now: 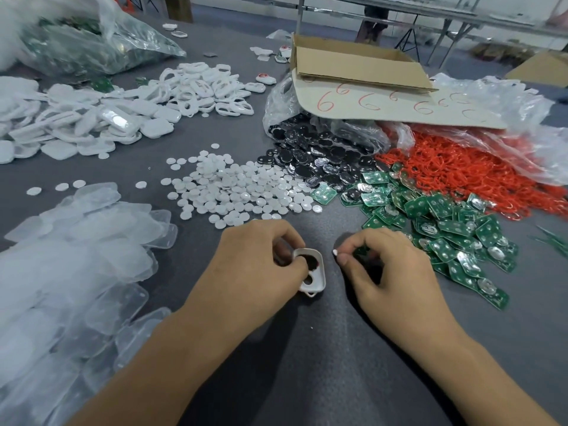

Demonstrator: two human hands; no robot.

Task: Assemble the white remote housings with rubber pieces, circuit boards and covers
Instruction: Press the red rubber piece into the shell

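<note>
One housing (321,276) is in work: it lies open side up on the table (307,364), held at its far end by the thumb and curled fingers of the left hand (261,259). A dark piece (312,261) sits inside it, right at the thumb tip, and a round hole shows in the end nearer the wrist. I judge that the rubber step is in hand and that no board is in yet. The right hand (390,265) is just beside, apart from the housing; its thumb and first finger pinch a small white bit (335,252). Something green shows under its other curled fingers, but I cannot tell if they hold it. The next move probably needs the bit brought down inside the rim, square to its seat, while the left fingers keep the housing from sliding. Room is tight beyond the fingertips: discs (233,192) lie just past the left knuckles, boards (445,222) are right against the right fingers, and covers (76,256) lie well to the outer side of the left hand. Between the two hands and back toward the wrists the table is bare. Its edge is not in view.
</note>
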